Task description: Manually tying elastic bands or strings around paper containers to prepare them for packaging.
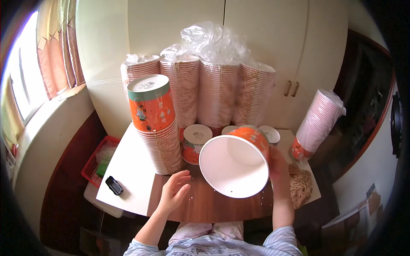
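My right hand [278,167] grips an orange printed paper bucket [232,168] by its right side. The bucket is tipped, its wide white mouth toward me and its inside bare. My left hand [176,190] hangs over the brown part of the table [205,207], fingers loosely apart and holding nothing. Just beyond it stands a tall stack of nested paper buckets [158,147], upside down, with an orange and green one on top. Behind the held bucket are several shorter upturned tubs [197,134], partly hidden.
Tall plastic-wrapped bucket stacks [218,91] line the back against a pale cabinet [265,34]. Another wrapped stack [320,121] leans at right, near a tangle of tan strands [300,185]. At left lie a small black object [114,185] and, beyond the table edge, a red basket [90,168].
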Demonstrator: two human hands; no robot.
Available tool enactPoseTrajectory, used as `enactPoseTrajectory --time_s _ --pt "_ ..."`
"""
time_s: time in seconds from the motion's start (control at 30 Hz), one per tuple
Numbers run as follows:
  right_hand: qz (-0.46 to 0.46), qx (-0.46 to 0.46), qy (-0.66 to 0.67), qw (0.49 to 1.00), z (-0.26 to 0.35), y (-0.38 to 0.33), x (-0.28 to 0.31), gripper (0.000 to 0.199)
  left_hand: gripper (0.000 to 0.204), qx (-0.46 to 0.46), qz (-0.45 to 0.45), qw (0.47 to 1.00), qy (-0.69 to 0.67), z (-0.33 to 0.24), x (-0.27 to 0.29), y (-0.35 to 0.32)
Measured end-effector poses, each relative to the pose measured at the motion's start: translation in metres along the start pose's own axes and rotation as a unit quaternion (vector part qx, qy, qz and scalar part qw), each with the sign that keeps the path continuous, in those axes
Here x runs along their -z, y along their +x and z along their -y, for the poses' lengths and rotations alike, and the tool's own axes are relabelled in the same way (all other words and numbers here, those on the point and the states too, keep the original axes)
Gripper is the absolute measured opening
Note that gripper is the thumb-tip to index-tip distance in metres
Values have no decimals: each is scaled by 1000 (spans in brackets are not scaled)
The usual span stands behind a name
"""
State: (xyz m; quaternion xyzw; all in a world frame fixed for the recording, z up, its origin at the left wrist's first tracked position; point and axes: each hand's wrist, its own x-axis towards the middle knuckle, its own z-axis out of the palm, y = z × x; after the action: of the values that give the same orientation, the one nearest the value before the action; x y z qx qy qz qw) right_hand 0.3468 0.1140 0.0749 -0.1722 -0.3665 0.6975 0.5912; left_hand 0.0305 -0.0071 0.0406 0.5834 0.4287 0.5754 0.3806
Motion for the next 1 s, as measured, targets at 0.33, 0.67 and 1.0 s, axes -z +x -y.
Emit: enactPoseTrajectory --time_s 0.33,0.67,1.0 --pt "26 37 37 998 -41 -19 -32 34 46 19 23 995 -92 -4 -31 26" --pt "-39 -167 118 978 -101 -43 25 27 32 23 -23 998 -47 -10 -18 45" --pt "-130 -182 -131 966 -152 -67 47 33 18 109 33 980 160 17 4 52"
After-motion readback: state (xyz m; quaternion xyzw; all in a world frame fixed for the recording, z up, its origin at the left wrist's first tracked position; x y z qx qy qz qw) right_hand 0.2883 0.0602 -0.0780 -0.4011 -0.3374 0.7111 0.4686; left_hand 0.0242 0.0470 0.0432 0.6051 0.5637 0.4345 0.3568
